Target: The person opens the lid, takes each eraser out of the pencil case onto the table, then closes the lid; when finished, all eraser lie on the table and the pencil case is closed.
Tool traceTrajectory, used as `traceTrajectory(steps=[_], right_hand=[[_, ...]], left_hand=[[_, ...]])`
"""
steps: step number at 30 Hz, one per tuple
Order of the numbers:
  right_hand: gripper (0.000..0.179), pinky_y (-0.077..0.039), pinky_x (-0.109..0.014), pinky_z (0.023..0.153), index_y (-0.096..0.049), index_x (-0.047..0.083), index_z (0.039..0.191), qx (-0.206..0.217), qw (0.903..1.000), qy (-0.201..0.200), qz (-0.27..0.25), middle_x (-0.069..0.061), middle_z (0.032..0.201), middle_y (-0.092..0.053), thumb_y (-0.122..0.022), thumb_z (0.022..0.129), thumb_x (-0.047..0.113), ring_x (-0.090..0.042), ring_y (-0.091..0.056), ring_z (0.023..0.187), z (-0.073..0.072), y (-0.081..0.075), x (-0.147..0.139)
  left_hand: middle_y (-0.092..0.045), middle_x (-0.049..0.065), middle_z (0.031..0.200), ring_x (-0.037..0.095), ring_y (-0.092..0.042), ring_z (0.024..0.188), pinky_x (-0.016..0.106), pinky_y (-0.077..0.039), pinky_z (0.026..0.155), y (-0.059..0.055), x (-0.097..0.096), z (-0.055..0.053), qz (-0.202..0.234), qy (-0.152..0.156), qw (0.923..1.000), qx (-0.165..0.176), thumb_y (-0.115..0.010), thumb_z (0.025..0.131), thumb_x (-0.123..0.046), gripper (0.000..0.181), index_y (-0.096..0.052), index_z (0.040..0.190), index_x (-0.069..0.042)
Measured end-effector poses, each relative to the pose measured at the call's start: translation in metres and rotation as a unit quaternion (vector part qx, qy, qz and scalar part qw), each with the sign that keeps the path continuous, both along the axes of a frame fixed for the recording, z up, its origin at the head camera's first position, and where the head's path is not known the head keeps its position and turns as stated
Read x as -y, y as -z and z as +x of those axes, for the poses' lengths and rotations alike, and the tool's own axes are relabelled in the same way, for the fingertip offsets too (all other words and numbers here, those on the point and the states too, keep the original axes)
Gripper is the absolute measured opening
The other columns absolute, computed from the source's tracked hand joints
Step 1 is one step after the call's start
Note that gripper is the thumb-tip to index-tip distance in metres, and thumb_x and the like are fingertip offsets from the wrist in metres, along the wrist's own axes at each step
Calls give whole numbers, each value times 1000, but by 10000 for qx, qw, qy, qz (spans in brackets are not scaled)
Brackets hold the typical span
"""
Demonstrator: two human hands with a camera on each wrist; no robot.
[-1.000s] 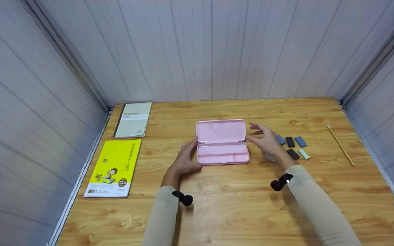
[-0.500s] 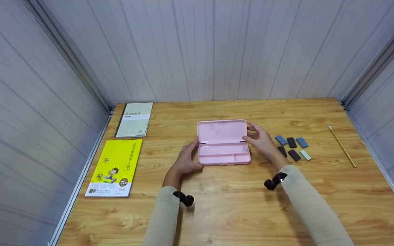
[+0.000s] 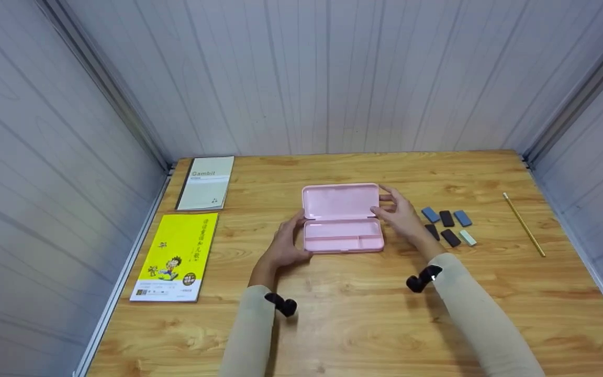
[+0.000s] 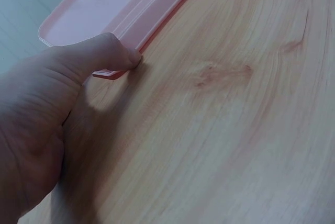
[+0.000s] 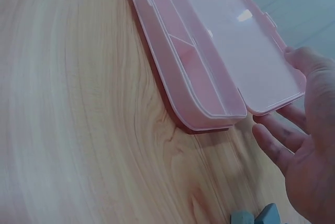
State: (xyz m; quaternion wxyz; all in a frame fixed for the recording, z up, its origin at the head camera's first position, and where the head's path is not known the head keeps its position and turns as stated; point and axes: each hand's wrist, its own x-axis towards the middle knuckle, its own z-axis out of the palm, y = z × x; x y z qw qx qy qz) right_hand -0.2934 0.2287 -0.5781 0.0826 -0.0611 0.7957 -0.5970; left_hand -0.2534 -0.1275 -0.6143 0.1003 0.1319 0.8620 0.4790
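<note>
A pink pencil case (image 3: 341, 203) lies on the wooden table with its lid raised. Its tray (image 5: 201, 75) is split into compartments, and nothing shows inside them. My left hand (image 3: 285, 243) grips the left end of the case. In the left wrist view the thumb of that hand (image 4: 47, 90) presses near the case's front corner; its other fingers are hidden. At the right edge of the lid, my right hand (image 3: 402, 215) pinches it. The right wrist view shows that thumb (image 5: 306, 59) on the lid's inner face and fingers behind it.
Several erasers, blue (image 3: 462, 218), black (image 3: 450, 238) and white (image 3: 467, 237), lie right of the right hand. Farther right is a gold pencil (image 3: 524, 225). A grey notebook (image 3: 204, 183) and a yellow book (image 3: 175, 256) lie at left. Panel walls (image 3: 301, 78) surround the table.
The right hand has moved left from beside the case and taken hold of the lid's right edge. More of the erasers are uncovered. The left hand has stayed at the case's left end.
</note>
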Motion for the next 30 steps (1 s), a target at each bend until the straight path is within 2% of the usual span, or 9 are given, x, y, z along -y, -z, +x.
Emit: traceTrajectory(steps=[7,13,18,21,24,27,28,30], right_hand=[[73,-67,-29,97,-37,12,175,128,9998,84,-138,-29,158,-54,-71,111,16,-32,-72,130,3,-6,1],[54,-68,-32,93,-50,3,159,13,9987,208,-468,-27,145,-61,-71,111,14,-30,-77,118,8,-10,1],[36,-63,-27,94,-61,-3,143,-347,9991,192,-114,-20,136,-66,-65,115,21,-18,-73,113,13,-12,-1],[35,-61,-26,97,-68,-4,136,-496,9985,28,221,-21,132,-71,-59,118,24,-13,-72,112,17,-11,-3],[35,-56,-21,102,-73,-3,133,-617,9967,-203,484,-23,133,-76,-55,119,24,-21,-73,122,20,-8,-4],[35,-53,-18,107,-75,1,135,-675,9947,-457,633,-23,141,-76,-55,120,24,-34,-70,136,24,-4,-5],[34,-53,-19,109,-75,1,136,-695,9938,-546,675,-23,146,-75,-55,120,23,-38,-67,142,25,-3,-5],[34,-54,-31,120,-74,0,139,-654,9930,-741,649,-26,157,-68,-56,119,21,-44,-61,151,28,1,-7]], left_hand=[[-62,16,166,41,-40,162,67,-20,138,4,1,-2,319,55,9993,-179,-93,75,-9,120,-27,175,-9],[-65,17,163,44,-42,162,68,-21,137,10,3,-4,439,100,9979,-465,-93,71,-12,123,-25,174,-5],[-65,20,162,45,-43,158,68,-24,136,5,1,-2,287,45,9986,-445,-93,71,-10,120,-30,172,-6],[-62,20,164,43,-41,159,66,-24,137,3,0,-1,165,-5,9994,-305,-92,73,-11,114,-34,171,-7],[-61,20,165,42,-41,160,65,-25,137,9,1,-4,162,-17,9996,-243,-92,74,-14,109,-39,170,-10],[-60,19,163,40,-43,158,64,-27,136,15,2,-7,159,-48,9997,-195,-92,77,-16,105,-43,169,-16],[-59,18,162,40,-44,157,64,-28,135,17,3,-7,147,-44,9996,-249,-93,77,-17,104,-44,168,-17],[-59,19,163,41,-44,156,66,-28,134,14,1,-5,92,-45,9994,-322,-93,79,-15,100,-46,167,-16]])
